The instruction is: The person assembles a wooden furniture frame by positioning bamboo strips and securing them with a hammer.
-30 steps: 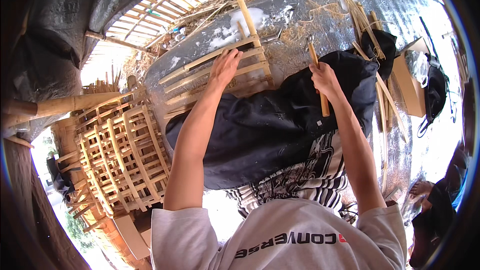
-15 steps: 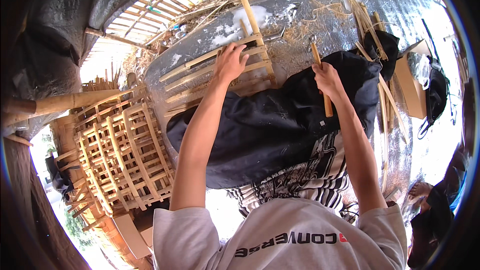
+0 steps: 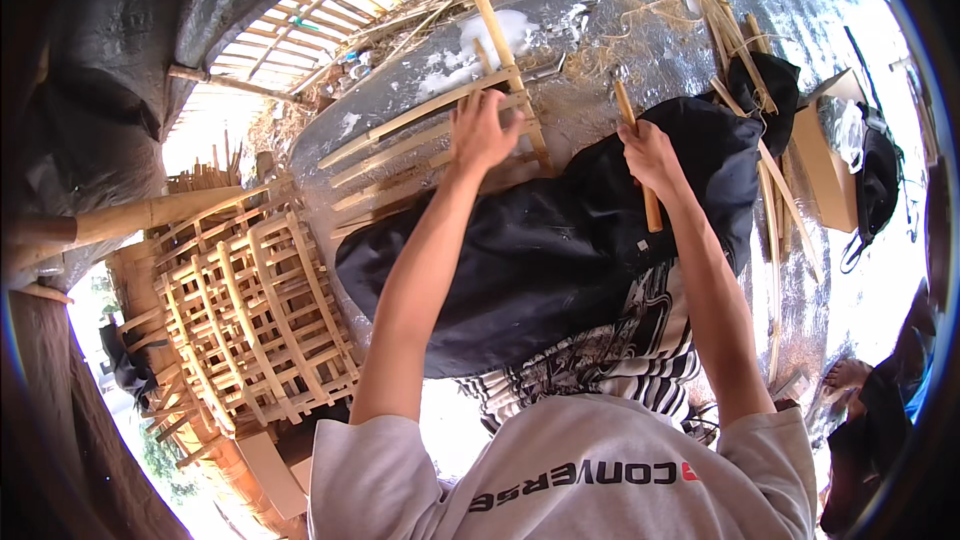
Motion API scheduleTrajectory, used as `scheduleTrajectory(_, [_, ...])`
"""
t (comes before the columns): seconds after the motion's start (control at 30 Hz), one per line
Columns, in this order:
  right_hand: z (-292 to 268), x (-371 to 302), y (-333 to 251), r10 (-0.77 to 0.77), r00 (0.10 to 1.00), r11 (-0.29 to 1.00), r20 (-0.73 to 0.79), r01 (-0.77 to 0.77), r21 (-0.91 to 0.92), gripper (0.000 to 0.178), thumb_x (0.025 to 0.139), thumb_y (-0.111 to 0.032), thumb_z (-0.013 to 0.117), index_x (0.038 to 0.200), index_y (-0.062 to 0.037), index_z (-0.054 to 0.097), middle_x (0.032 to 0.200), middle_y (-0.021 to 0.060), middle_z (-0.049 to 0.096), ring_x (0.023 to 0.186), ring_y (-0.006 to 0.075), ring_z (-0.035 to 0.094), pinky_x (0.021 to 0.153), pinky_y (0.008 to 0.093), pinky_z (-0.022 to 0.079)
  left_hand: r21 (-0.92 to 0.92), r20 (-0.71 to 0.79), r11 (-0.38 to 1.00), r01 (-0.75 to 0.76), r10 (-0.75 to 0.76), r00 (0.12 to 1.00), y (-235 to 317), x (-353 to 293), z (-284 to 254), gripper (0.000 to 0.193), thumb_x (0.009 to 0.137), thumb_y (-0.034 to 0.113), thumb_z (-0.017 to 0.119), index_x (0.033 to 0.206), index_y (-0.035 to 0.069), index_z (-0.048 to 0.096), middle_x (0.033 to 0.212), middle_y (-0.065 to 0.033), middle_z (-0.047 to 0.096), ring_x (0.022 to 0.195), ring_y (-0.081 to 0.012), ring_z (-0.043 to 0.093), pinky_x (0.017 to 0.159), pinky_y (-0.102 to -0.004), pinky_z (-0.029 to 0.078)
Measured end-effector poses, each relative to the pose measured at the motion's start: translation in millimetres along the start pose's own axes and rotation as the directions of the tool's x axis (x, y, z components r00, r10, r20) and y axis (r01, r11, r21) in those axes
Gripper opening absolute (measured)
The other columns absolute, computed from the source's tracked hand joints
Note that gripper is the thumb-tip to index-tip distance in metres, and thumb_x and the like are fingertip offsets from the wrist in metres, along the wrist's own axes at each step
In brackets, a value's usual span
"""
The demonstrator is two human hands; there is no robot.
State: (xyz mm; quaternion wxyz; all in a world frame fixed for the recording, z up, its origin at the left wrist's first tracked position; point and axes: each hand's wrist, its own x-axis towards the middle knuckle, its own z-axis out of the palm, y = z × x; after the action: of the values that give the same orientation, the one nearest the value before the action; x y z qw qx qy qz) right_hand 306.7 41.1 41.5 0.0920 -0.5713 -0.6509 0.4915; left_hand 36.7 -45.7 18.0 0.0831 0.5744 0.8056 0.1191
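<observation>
A light bamboo frame (image 3: pixel 385 147) of several slats joined to a longer crosspiece lies in front of me, beyond my covered lap. Over its slats near the crosspiece is my left hand (image 3: pixel 484 132), fingers apart and slightly bent, thumb spread; whether the fingertips press on a slat I cannot tell. My right hand (image 3: pixel 652 154) is closed round the wooden handle of a hammer (image 3: pixel 653 208), held upright above the black cloth (image 3: pixel 520 250) across my legs. The hammer's small metal head shows at the far end, partly lost against the shiny sheet.
At the left stands a stack of finished-looking bamboo lattices (image 3: pixel 250 310). A silvery sheet (image 3: pixel 590 30) covers the floor. Loose bamboo strips (image 3: pixel 770 180), a cardboard box (image 3: pixel 822 170) and a black bag (image 3: pixel 876 180) lie to the right. Another person's foot (image 3: pixel 846 374) is at the lower right.
My left hand has moved right along the slats toward the crosspiece. The right hand with the hammer has shifted only slightly left.
</observation>
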Motion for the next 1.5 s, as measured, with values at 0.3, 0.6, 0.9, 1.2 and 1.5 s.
scheduleTrajectory(0.3, [5.9,1.7,0.9,-0.059,0.998,0.998,-0.014,0.059,-0.001,0.043,0.098,-0.034,0.051,0.090,0.0079,0.058,0.076,0.0271,0.064,0.064,0.0399,0.067,0.061,0.0475,0.053,-0.028,-0.194,0.997,0.071,-0.075,0.978,-12.5,6.1,12.1,0.047,0.084,0.040,0.068,0.121,0.013,0.057,0.124,-0.0143,0.056,0.117,-0.0361,0.052,0.098,-0.0541,0.038])
scheduleTrajectory(0.6, [18.7,15.5,38.2,-0.539,0.842,0.704,0.006,0.455,-0.545,0.033,0.094,-0.025,0.051,0.086,0.0065,0.058,0.081,0.0279,0.062,0.080,0.0466,0.063,0.074,0.0521,0.051,0.055,-0.119,0.998,-0.007,0.013,0.993,-31.2,43.4,-7.7,0.042,0.080,0.026,0.071,0.119,0.014,0.061,0.114,-0.0077,0.062,0.113,-0.0310,0.056,0.100,-0.0489,0.041])
scheduleTrajectory(0.9, [23.1,13.5,29.3,-0.426,0.902,0.760,0.068,0.398,-0.513,0.038,0.094,-0.027,0.049,0.083,0.0077,0.058,0.083,0.0294,0.065,0.083,0.0483,0.063,0.077,0.0522,0.051,0.000,0.163,0.994,-0.112,0.111,0.980,-25.2,80.0,-14.4,0.038,0.075,0.023,0.076,0.110,0.007,0.069,0.107,-0.0170,0.071,0.102,-0.0350,0.067,0.091,-0.0440,0.052])
scheduleTrajectory(1.2, [23.2,13.0,28.3,-0.407,0.914,0.812,-0.002,0.361,-0.458,0.026,0.094,-0.018,0.048,0.088,0.0028,0.060,0.084,0.0232,0.059,0.076,0.0416,0.063,0.071,0.0488,0.052,-0.083,0.075,0.995,-0.053,0.060,0.995,-27.4,80.7,-4.7,0.042,0.071,0.022,0.077,0.107,0.007,0.061,0.104,-0.0140,0.071,0.096,-0.0343,0.069,0.083,-0.0444,0.055])
scheduleTrajectory(1.5, [20.0,7.7,25.5,-0.521,0.840,0.564,0.154,0.474,-0.676,0.019,0.092,-0.015,0.048,0.087,-0.0021,0.061,0.084,0.0177,0.060,0.073,0.0337,0.065,0.064,0.0446,0.054,-0.181,0.065,0.983,-0.030,0.042,0.997,-38.6,89.6,13.1,0.068,0.063,0.018,0.085,0.117,0.008,0.045,0.100,-0.0137,0.071,0.095,-0.0349,0.068,0.086,-0.0452,0.052])
